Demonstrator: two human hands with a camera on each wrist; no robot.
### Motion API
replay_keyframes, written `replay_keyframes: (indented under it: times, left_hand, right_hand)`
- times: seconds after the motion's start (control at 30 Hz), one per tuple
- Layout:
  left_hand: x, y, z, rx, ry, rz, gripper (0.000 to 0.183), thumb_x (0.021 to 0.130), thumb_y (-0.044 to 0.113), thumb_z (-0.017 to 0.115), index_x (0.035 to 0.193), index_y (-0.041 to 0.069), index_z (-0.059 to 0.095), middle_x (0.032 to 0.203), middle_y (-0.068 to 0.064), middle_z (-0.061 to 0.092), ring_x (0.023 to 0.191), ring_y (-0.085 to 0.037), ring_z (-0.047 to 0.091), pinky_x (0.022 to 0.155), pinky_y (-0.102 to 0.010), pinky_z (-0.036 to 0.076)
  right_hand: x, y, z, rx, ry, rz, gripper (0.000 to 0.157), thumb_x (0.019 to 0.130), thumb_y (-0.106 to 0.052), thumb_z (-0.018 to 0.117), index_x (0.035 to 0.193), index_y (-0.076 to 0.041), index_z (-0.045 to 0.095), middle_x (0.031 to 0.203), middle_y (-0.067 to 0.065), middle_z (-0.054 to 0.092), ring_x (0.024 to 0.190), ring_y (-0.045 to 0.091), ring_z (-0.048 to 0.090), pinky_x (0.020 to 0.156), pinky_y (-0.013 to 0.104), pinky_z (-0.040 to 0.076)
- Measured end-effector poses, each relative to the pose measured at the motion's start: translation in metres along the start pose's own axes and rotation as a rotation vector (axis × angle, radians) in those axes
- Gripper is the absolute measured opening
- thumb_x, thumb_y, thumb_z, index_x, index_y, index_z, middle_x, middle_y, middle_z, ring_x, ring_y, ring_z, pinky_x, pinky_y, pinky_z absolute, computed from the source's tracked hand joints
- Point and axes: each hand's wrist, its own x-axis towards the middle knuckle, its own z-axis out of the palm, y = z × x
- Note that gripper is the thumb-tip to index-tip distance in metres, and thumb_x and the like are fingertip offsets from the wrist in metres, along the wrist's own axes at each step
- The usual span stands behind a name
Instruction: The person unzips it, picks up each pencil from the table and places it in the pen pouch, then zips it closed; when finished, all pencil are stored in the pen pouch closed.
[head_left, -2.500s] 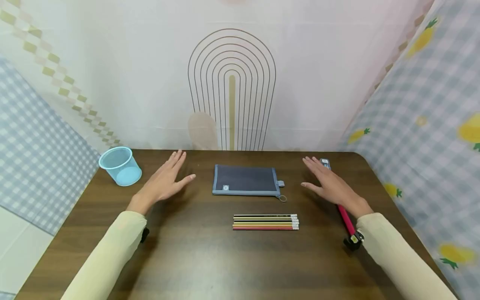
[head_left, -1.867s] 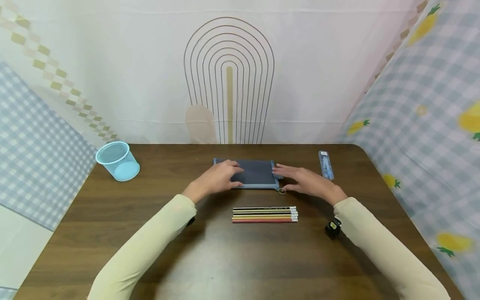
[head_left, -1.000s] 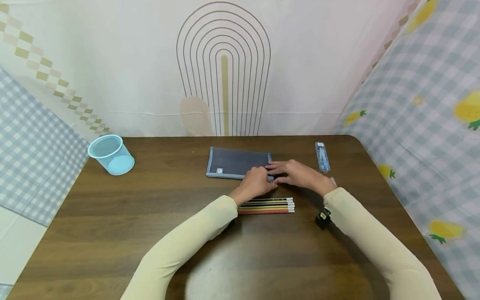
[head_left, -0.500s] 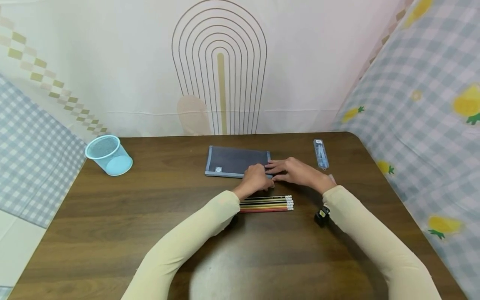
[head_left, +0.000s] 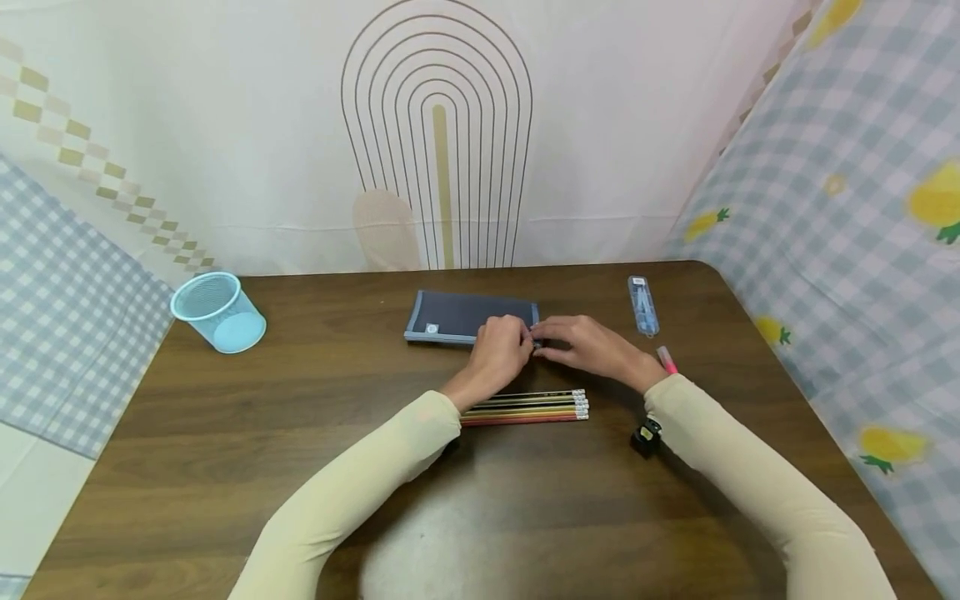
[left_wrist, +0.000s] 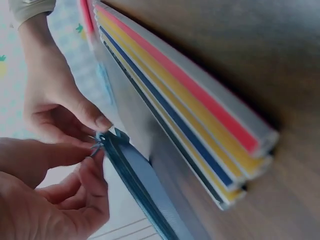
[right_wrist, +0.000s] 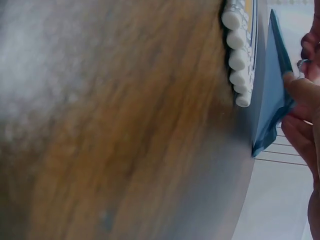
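Observation:
A dark mesh zip pouch [head_left: 472, 315] with blue trim lies near the back of the table, its near edge raised a little. My left hand [head_left: 495, 357] is at its near right corner; in the left wrist view its fingers pinch the small zipper ring [left_wrist: 98, 146]. With thumb and fingers my right hand [head_left: 588, 346] grips the pouch's end beside the zip, also seen in the right wrist view around the pouch corner [right_wrist: 272, 125]. Several pencils [head_left: 536, 408] with white erasers lie in a row just in front, partly hidden by my left wrist.
A light blue mesh pencil cup [head_left: 225, 321] stands at the back left. At the back right lies a clear blue slim case [head_left: 642, 307]. A pink-red stick-like item [head_left: 667, 360] shows partly behind my right wrist. Curtains border the table's back and sides.
Both hands have come inward from wide apart to the pouch's right end. Its near edge has lifted slightly. In the last half second my left hand has shifted slightly left and up.

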Motion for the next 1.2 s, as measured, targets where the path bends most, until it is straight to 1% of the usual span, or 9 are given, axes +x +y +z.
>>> replay_keyframes:
  times: [0.13,0.37,0.57,0.7,0.83,0.93,1.0,1.1,1.2]
  left_hand:
    - [-0.005,-0.009,-0.007,-0.037,0.072,0.005,0.014,0.096,0.013,0.067,0.091,0.008,0.08,0.087,-0.004,0.078,0.074,-0.014,0.07,0.067,-0.028,0.055]
    - [-0.024,-0.038,-0.024,-0.026,0.169,-0.006,0.012,0.094,0.011,0.069,0.092,0.006,0.08,0.091,-0.007,0.079,0.077,-0.019,0.073,0.068,-0.032,0.057]
    - [-0.035,-0.074,-0.049,0.006,0.225,-0.094,0.01,0.089,0.01,0.073,0.085,0.009,0.082,0.083,-0.004,0.079,0.076,-0.022,0.072,0.071,-0.04,0.056]
    - [-0.036,-0.094,-0.067,0.003,0.211,-0.145,0.011,0.088,0.01,0.072,0.085,0.009,0.083,0.082,-0.006,0.079,0.072,-0.024,0.068,0.065,-0.039,0.051]
    - [-0.039,-0.113,-0.085,-0.008,0.168,-0.178,0.01,0.088,0.012,0.074,0.085,0.008,0.083,0.079,-0.006,0.078,0.067,-0.019,0.063,0.059,-0.03,0.045]
    - [-0.041,-0.123,-0.095,-0.02,0.126,-0.192,0.009,0.088,0.014,0.076,0.085,0.009,0.083,0.078,-0.005,0.078,0.067,-0.015,0.064,0.059,-0.024,0.043]
    - [-0.043,-0.124,-0.098,-0.025,0.113,-0.21,0.011,0.088,0.016,0.076,0.084,0.009,0.083,0.079,-0.005,0.079,0.068,-0.016,0.066,0.059,-0.024,0.044]
    - [-0.046,-0.122,-0.098,-0.008,0.135,-0.224,0.011,0.086,0.017,0.075,0.083,0.01,0.083,0.08,-0.006,0.079,0.07,-0.019,0.067,0.061,-0.026,0.046]
    - [-0.046,-0.118,-0.093,0.002,0.139,-0.179,0.011,0.086,0.019,0.077,0.082,0.011,0.083,0.081,-0.006,0.079,0.07,-0.017,0.066,0.062,-0.026,0.046]
  right_hand:
    - [0.004,-0.001,0.003,0.04,0.07,-0.025,0.028,0.09,-0.004,0.074,0.118,-0.004,0.074,0.115,0.011,0.075,0.104,0.022,0.073,0.086,0.036,0.06]
    - [0.001,-0.001,0.006,0.072,0.177,-0.038,0.03,0.085,0.003,0.076,0.114,-0.004,0.075,0.112,0.012,0.076,0.102,0.025,0.074,0.083,0.039,0.06]
    - [-0.009,0.008,0.0,0.053,0.216,-0.024,0.03,0.082,0.006,0.077,0.111,-0.004,0.076,0.111,0.013,0.076,0.101,0.027,0.074,0.082,0.038,0.06]
    - [-0.018,0.015,-0.004,0.046,0.247,0.013,0.032,0.079,0.009,0.079,0.109,-0.004,0.077,0.109,0.014,0.076,0.1,0.028,0.074,0.082,0.033,0.058]
    - [-0.022,0.017,-0.006,0.063,0.254,0.051,0.031,0.08,0.007,0.079,0.108,-0.005,0.077,0.109,0.011,0.077,0.1,0.026,0.074,0.085,0.024,0.056]
    - [-0.021,0.016,-0.004,0.075,0.24,0.062,0.029,0.081,0.006,0.078,0.108,-0.006,0.077,0.108,0.009,0.077,0.1,0.024,0.074,0.085,0.024,0.057]
    - [-0.018,0.015,-0.002,0.073,0.235,0.06,0.027,0.082,0.005,0.078,0.107,-0.006,0.077,0.107,0.009,0.077,0.099,0.024,0.074,0.082,0.029,0.058]
    - [-0.012,0.015,-0.002,0.059,0.242,0.052,0.025,0.082,0.006,0.078,0.105,-0.003,0.076,0.105,0.01,0.077,0.096,0.025,0.074,0.08,0.035,0.059]
    - [-0.008,0.015,-0.004,0.031,0.258,0.057,0.025,0.081,0.007,0.078,0.104,-0.002,0.076,0.104,0.011,0.076,0.096,0.026,0.073,0.079,0.038,0.059]
